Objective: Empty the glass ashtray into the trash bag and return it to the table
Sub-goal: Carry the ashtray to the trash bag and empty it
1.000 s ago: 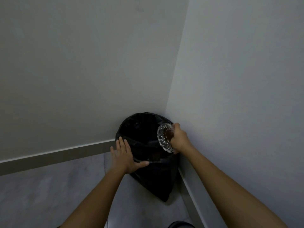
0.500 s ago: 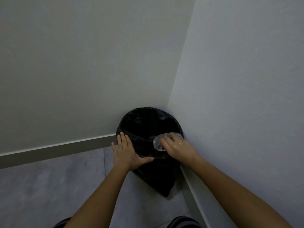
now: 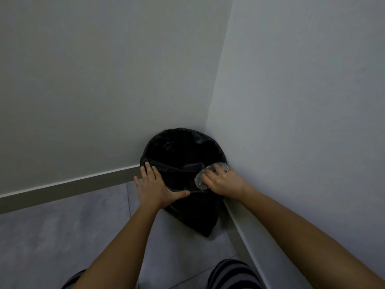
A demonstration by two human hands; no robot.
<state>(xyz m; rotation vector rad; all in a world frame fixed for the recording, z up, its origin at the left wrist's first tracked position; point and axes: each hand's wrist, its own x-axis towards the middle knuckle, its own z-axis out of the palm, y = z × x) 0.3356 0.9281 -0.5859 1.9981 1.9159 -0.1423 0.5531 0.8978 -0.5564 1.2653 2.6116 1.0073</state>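
Note:
A black trash bag [image 3: 179, 151] stands open in the corner where two walls meet. My right hand [image 3: 224, 181] grips the glass ashtray [image 3: 199, 180], turned face down over the right side of the bag's opening; most of the glass is hidden under my fingers. My left hand [image 3: 155, 185] rests flat on the bag's near left rim, fingers spread, thumb pressing the plastic edge. What is inside the bag is too dark to see.
Grey floor tiles [image 3: 62, 236] lie to the left and below. A skirting board [image 3: 68, 186] runs along the left wall and another [image 3: 250, 232] along the right wall. My striped trouser knees [image 3: 233, 274] show at the bottom edge.
My right hand has tipped the ashtray from upright on its edge to face down over the bag's mouth. My left hand stays on the rim. The view has moved slightly closer.

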